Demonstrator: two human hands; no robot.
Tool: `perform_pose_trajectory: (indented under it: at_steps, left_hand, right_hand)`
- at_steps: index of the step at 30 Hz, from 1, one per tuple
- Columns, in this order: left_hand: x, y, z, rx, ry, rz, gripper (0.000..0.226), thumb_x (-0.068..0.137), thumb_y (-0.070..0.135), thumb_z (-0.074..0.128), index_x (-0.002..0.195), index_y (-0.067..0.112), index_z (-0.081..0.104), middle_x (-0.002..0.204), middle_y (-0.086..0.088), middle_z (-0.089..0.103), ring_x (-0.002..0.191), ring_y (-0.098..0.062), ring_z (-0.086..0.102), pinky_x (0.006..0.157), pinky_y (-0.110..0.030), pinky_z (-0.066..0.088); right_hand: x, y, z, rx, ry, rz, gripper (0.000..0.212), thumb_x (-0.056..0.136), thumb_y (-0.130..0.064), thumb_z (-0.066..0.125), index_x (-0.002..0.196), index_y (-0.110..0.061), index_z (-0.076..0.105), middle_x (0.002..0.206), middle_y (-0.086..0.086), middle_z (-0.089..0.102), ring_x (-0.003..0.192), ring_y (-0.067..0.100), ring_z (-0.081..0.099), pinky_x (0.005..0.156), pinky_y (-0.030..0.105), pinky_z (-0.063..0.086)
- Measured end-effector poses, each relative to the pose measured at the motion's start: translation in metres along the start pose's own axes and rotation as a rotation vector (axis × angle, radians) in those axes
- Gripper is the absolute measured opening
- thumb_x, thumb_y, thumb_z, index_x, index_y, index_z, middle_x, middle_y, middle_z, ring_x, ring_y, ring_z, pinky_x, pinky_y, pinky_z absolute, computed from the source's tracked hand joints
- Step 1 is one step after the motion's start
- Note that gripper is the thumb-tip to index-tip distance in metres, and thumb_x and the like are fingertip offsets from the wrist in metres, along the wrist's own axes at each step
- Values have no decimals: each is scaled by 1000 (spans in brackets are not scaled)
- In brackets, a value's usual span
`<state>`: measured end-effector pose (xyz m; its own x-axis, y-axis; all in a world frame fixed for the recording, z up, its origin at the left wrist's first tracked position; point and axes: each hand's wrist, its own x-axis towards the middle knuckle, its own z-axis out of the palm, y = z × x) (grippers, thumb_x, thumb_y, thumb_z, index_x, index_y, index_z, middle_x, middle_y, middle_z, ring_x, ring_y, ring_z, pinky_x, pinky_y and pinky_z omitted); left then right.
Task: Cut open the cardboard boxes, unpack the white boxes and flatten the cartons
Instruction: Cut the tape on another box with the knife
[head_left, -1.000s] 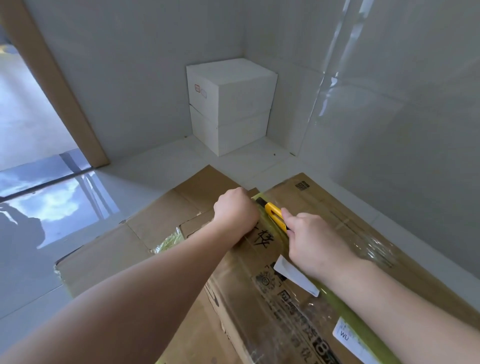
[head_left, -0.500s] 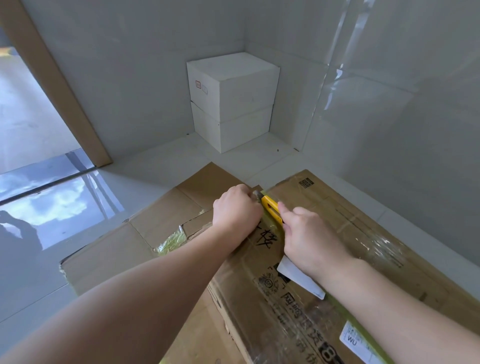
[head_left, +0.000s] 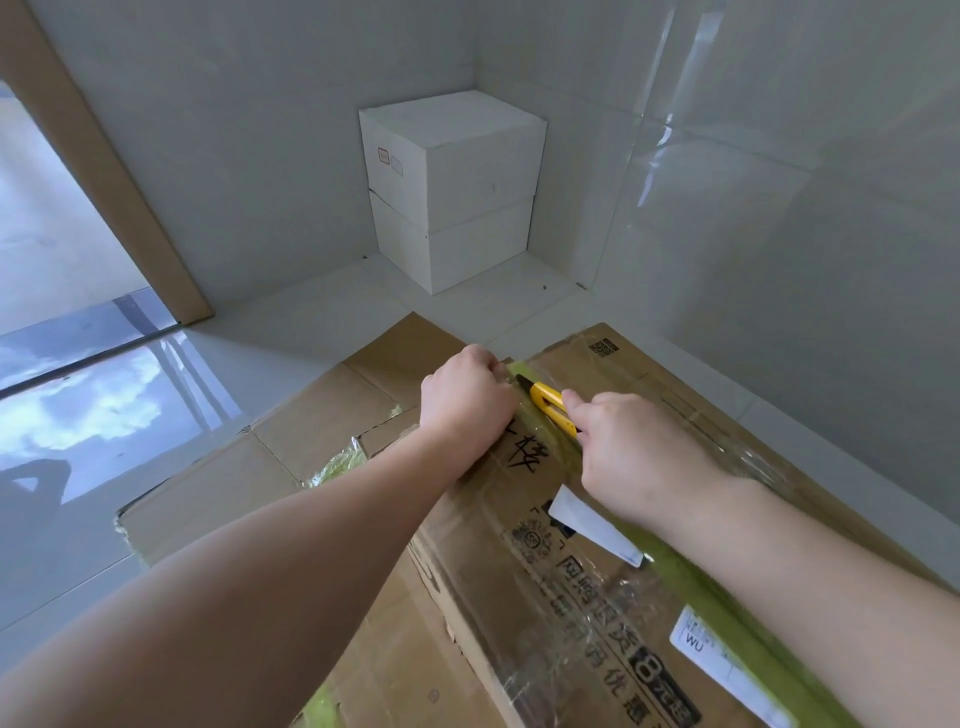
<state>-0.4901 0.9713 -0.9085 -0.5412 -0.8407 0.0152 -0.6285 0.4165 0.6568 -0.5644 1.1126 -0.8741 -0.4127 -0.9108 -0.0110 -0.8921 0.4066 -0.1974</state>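
R hand (head_left: 636, 452) grips yellow box cutter (head_left: 551, 406), fingers curled round its handle, blade end on the green tape seam (head_left: 691, 577) near far edge of the cardboard box (head_left: 519, 597). L hand (head_left: 467, 402) fisted, fingers curled over box's far-left corner, just beside the cutter. Flattened carton (head_left: 270, 462) on floor under box's left side. Two white boxes (head_left: 457, 187) stacked in room corner, well apart.

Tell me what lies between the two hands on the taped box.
Head view: the yellow utility knife on green tape, between left hand and right hand.
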Motion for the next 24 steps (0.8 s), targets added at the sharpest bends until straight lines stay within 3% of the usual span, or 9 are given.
perform_pose_trajectory:
  at_steps: [3,7,10,15,20,22,24]
  left_hand:
    - [1,0,-3,-7,-12,-39,23,90,17,42,68,23,39,71,5,47,76,-24,47,78,-36,39]
    - [1,-2,-5,-12,-27,-53,24,90,16,41,68,24,39,72,6,47,75,-22,46,80,-37,39]
    - [-1,1,-6,-20,-32,-44,25,92,17,40,68,24,38,72,5,48,74,-22,47,80,-37,39]
    - [1,0,-6,-20,-31,-61,25,92,19,40,68,25,37,72,6,47,73,-21,46,84,-39,40]
    - [1,-3,-6,-15,-41,-75,24,90,17,42,69,26,41,72,7,50,65,-9,43,89,-40,43]
    - [1,-1,-5,-11,-49,-75,23,90,17,42,69,26,41,72,7,51,67,-12,46,90,-42,43]
    - [3,1,-5,-2,-63,-73,23,90,16,42,69,23,44,72,5,52,70,-17,49,93,-43,42]
  right_hand:
    - [5,-2,-2,9,-8,26,59,90,1,43,146,-13,36,97,6,56,77,20,53,53,26,45]
    - [-8,1,2,-19,-10,-13,61,91,1,42,149,-13,28,86,0,43,76,16,44,49,19,30]
    - [-21,8,1,-9,-14,15,62,91,0,43,149,-15,27,88,-2,45,79,14,44,57,21,36]
    - [-10,6,2,-9,-11,13,61,91,1,44,148,-16,32,86,-4,41,78,13,39,48,15,23]
    - [-34,18,0,37,-77,11,54,95,-7,44,146,-19,36,87,-3,47,76,12,46,57,20,39]
    - [-40,22,-1,25,-70,27,53,96,-10,43,148,-20,33,92,-3,46,84,14,47,67,24,42]
    - [-42,22,1,9,-52,22,55,97,-9,41,149,-20,29,92,-3,45,85,15,46,68,26,40]
